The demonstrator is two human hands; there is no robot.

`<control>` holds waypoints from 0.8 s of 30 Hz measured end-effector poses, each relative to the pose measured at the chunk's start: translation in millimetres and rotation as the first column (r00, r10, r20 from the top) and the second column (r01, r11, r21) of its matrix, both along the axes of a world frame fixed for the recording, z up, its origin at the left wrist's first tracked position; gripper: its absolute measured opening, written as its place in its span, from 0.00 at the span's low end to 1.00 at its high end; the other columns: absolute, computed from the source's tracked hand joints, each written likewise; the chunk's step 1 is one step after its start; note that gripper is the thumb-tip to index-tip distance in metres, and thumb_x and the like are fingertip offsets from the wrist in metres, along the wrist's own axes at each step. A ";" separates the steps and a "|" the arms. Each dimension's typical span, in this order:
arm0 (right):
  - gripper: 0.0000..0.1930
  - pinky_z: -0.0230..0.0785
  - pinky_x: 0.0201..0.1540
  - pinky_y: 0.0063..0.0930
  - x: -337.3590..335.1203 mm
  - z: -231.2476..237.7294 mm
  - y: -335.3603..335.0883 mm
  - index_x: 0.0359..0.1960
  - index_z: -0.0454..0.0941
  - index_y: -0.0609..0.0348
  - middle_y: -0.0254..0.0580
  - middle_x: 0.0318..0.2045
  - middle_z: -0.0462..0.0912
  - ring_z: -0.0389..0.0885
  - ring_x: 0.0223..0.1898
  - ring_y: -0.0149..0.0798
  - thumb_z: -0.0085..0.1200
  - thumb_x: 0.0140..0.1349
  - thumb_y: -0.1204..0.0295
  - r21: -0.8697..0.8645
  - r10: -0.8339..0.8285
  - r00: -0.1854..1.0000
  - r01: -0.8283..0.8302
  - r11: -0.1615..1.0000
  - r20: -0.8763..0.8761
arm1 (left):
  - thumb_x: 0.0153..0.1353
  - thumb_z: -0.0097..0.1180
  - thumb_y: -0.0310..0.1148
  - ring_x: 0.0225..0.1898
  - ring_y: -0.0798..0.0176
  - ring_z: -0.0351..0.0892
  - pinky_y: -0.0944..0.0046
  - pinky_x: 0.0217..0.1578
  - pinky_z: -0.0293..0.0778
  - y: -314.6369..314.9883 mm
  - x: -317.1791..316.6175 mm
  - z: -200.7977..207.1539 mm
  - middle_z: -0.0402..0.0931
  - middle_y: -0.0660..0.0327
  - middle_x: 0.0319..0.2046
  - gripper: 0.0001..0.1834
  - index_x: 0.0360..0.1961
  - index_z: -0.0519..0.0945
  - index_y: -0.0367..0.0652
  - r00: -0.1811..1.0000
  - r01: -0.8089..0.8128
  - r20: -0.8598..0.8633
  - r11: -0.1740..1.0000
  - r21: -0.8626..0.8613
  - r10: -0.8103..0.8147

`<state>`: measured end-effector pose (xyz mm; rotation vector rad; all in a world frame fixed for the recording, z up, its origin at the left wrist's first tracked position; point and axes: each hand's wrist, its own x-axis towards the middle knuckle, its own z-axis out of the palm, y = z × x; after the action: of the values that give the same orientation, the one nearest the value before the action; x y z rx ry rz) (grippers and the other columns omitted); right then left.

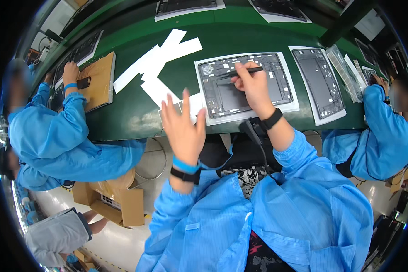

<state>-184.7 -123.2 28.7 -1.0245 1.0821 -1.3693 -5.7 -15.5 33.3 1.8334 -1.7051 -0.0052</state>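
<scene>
My right hand (254, 88) is closed round slim black tweezers (255, 70), their thin end pointing left over a dark tablet-like housing (231, 102). Small white and silver patches dot that housing, which lies on a white sheet (291, 93). My left hand (183, 129) hovers at the table's near edge with its fingers spread, holding nothing. Just beyond its fingertips is a white card (194, 103), partly hidden by the hand. Several white strips (161, 90) lie overlapping farther left and back.
Another dark housing (319, 81) lies to the right, beside clear-wrapped strips (344, 72). Co-workers in blue sit on both sides; the left one works by a brown board (99, 81). More housings (186, 5) line the back of the green table (131, 118). A dark post (349, 22) stands back right.
</scene>
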 end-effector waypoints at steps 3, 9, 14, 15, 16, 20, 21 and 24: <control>0.11 0.66 0.23 0.21 20.1 -1.6 18.0 0.28 0.74 0.62 0.36 0.19 0.79 0.77 0.21 0.26 0.59 0.62 0.67 -0.047 0.173 0.968 -0.184 0.982 -0.181 | 0.62 0.56 0.51 0.67 0.30 0.53 0.40 0.65 0.52 28.8 6.7 -15.6 0.55 0.37 0.66 0.32 0.66 0.69 0.53 0.999 0.001 0.044 0.994 0.110 -0.006; 0.09 0.64 0.23 0.21 59.5 -8.3 28.4 0.30 0.74 0.64 0.35 0.18 0.78 0.73 0.20 0.22 0.57 0.62 0.70 -0.086 0.273 0.853 -0.344 0.935 -0.446 | 0.59 0.54 0.60 0.69 0.31 0.49 0.34 0.64 0.49 34.0 7.0 -33.5 0.54 0.37 0.67 0.35 0.65 0.70 0.57 0.977 0.047 0.192 0.976 0.212 -0.088; 0.10 0.66 0.24 0.24 72.4 -4.6 19.1 0.31 0.75 0.64 0.39 0.18 0.79 0.76 0.21 0.26 0.57 0.62 0.68 -0.092 0.231 0.834 -0.317 0.944 -0.502 | 0.59 0.54 0.61 0.68 0.30 0.49 0.33 0.63 0.49 32.6 6.5 -30.8 0.54 0.37 0.67 0.36 0.64 0.71 0.56 0.978 0.034 0.194 0.975 0.221 -0.078; 0.10 0.66 0.24 0.24 74.6 -4.0 19.0 0.31 0.75 0.64 0.39 0.18 0.79 0.76 0.21 0.26 0.57 0.62 0.68 -0.078 0.247 0.828 -0.328 0.941 -0.504 | 0.59 0.54 0.61 0.68 0.30 0.49 0.33 0.63 0.49 32.3 6.9 -30.8 0.54 0.37 0.67 0.36 0.64 0.71 0.56 0.978 0.034 0.193 0.977 0.212 -0.076; 0.10 0.67 0.25 0.24 75.8 -3.7 18.8 0.32 0.76 0.64 0.40 0.19 0.80 0.77 0.21 0.28 0.57 0.61 0.68 -0.094 0.246 0.825 -0.338 0.937 -0.509 | 0.59 0.54 0.61 0.68 0.29 0.49 0.32 0.63 0.49 32.1 7.2 -31.1 0.54 0.37 0.66 0.36 0.64 0.71 0.56 0.977 0.036 0.197 0.978 0.207 -0.078; 0.09 0.70 0.28 0.25 78.9 -5.9 18.1 0.35 0.78 0.64 0.42 0.22 0.81 0.80 0.24 0.30 0.58 0.60 0.69 -0.110 0.271 0.810 -0.378 0.919 -0.520 | 0.58 0.53 0.62 0.68 0.29 0.49 0.32 0.63 0.50 31.4 7.2 -32.2 0.55 0.36 0.66 0.36 0.64 0.71 0.56 0.975 0.034 0.207 0.979 0.199 -0.076; 0.09 0.70 0.28 0.25 80.2 -7.1 17.6 0.35 0.78 0.64 0.42 0.22 0.81 0.80 0.24 0.30 0.58 0.60 0.69 -0.103 0.266 0.808 -0.371 0.923 -0.525 | 0.58 0.53 0.62 0.68 0.29 0.49 0.32 0.63 0.50 31.4 7.0 -32.0 0.55 0.36 0.66 0.36 0.64 0.71 0.56 0.976 0.029 0.208 0.980 0.197 -0.071; 0.09 0.70 0.27 0.23 86.7 -9.6 18.3 0.38 0.78 0.65 0.41 0.23 0.82 0.80 0.23 0.28 0.56 0.61 0.71 -0.128 0.241 0.821 -0.353 0.927 -0.517 | 0.58 0.53 0.62 0.68 0.29 0.49 0.32 0.62 0.50 32.3 5.7 -30.6 0.55 0.37 0.66 0.36 0.64 0.71 0.56 0.976 0.032 0.205 0.980 0.195 -0.072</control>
<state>-98.0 -104.9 19.0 -1.7014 1.0845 -1.0008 0.0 16.8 2.7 1.9870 -1.9586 0.0044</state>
